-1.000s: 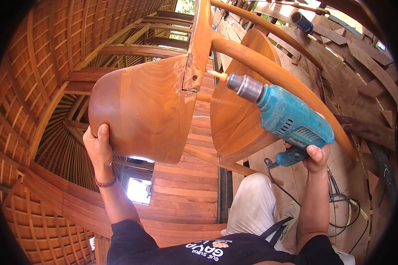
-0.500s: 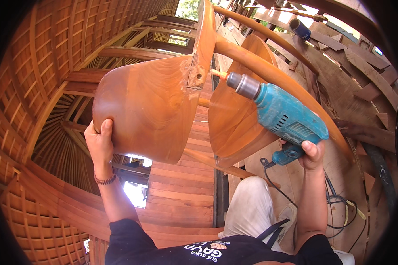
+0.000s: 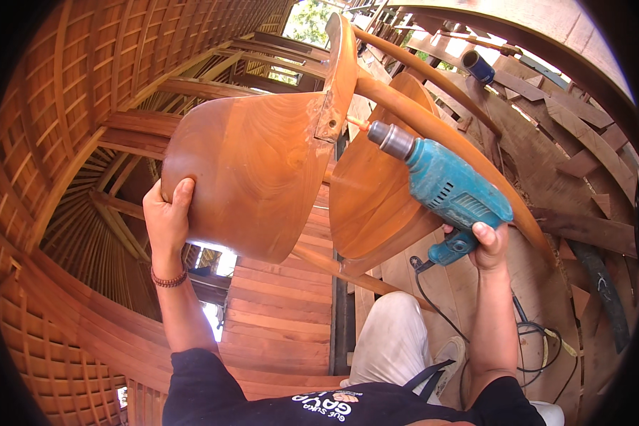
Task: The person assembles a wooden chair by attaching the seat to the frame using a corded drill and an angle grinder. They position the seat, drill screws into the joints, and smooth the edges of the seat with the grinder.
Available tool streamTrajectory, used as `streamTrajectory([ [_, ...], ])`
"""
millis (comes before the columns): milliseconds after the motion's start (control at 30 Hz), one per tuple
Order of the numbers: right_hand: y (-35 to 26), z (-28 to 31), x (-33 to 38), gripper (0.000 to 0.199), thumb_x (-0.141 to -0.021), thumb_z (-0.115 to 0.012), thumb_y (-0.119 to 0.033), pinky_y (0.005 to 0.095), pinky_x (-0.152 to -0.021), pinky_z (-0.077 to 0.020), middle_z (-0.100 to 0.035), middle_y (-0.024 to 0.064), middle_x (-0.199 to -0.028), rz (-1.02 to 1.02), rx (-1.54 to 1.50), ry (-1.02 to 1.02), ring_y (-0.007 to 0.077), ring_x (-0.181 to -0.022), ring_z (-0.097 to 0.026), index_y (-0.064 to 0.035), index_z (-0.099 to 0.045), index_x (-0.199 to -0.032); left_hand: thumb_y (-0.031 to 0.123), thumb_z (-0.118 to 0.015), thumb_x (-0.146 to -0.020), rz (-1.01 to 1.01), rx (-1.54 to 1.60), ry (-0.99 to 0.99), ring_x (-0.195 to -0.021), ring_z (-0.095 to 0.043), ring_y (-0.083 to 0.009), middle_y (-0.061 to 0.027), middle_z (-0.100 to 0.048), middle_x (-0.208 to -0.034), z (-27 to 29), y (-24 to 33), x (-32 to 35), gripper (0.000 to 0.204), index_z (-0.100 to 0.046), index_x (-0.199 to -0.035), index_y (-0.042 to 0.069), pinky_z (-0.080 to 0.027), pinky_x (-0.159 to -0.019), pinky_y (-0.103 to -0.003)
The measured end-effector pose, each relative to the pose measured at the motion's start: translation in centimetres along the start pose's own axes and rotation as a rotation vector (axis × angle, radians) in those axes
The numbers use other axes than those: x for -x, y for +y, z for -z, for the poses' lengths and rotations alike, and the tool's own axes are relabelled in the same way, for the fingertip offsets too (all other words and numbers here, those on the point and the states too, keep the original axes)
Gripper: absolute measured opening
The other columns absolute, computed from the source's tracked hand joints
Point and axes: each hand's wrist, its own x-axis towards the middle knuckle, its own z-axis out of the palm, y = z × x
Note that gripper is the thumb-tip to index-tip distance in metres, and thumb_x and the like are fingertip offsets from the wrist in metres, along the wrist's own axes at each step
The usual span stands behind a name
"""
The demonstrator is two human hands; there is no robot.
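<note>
My left hand [image 3: 169, 220] grips the left edge of a glossy, curved wooden panel [image 3: 248, 170], thumb on its face. At the panel's upper right corner, a wooden end block [image 3: 329, 122] has a round dark hole in it. My right hand [image 3: 490, 248] is wrapped around the handle of a teal power drill [image 3: 451, 181]. An orange bit [image 3: 358, 123] sticks out of the drill's metal chuck, its tip just right of the block and outside the hole. Behind the drill is a second wooden panel [image 3: 380, 202], with curved wooden rails [image 3: 433, 128] running past it.
A black power cord [image 3: 440, 305] runs from the drill to loose coils [image 3: 539, 341] on the plank floor. Wood offcuts [image 3: 596, 135] and a blue can [image 3: 478, 66] lie at the right. Slatted timberwork [image 3: 71, 85] fills the left; my bent knee [image 3: 394, 319] is below.
The panel and its end block sit slightly farther right and lower in the picture, while the drill body has shifted a little left. Both hands keep their grips.
</note>
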Motion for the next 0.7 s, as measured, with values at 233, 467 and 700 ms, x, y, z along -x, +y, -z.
streamTrajectory([
  [233,0.4,0.1,-0.7,0.082,-0.068,-0.077,-0.038,0.0359,-0.065,-0.0588,-0.065,0.0183,-0.101,0.016,0.032,-0.016,0.0253,-0.074,-0.068,0.0012,-0.043,-0.131,0.021,-0.067,-0.093,-0.018,-0.047,0.006,-0.076,-0.053,-0.0051,0.0011,-0.065,-0.084,-0.4,0.4,-0.2,0.027,-0.066,-0.098,-0.005,-0.045,-0.068,-0.022],
  [467,0.3,0.5,-1.0,0.077,-0.070,-0.073,-0.037,0.0350,-0.064,-0.0582,-0.066,0.0174,-0.098,0.003,0.050,-0.016,0.0240,-0.071,-0.067,0.0028,-0.046,-0.130,0.022,-0.068,-0.093,-0.013,-0.043,-0.004,-0.077,-0.055,-0.0054,0.0002,-0.066,-0.085,-0.7,0.2,-0.6,0.028,-0.067,-0.098,-0.006,-0.046,-0.069,-0.023],
  [700,0.6,0.7,-1.2,0.073,-0.072,-0.071,-0.035,0.0363,-0.067,-0.0593,-0.066,0.0182,-0.103,-0.019,0.014,-0.025,0.0249,-0.075,-0.068,0.0038,-0.047,-0.129,0.023,-0.068,-0.093,-0.014,-0.015,-0.015,-0.078,-0.056,-0.0059,-0.0012,-0.068,-0.087,-1.0,0.2,-1.0,0.031,-0.067,-0.100,-0.007,-0.048,-0.070,-0.023],
])
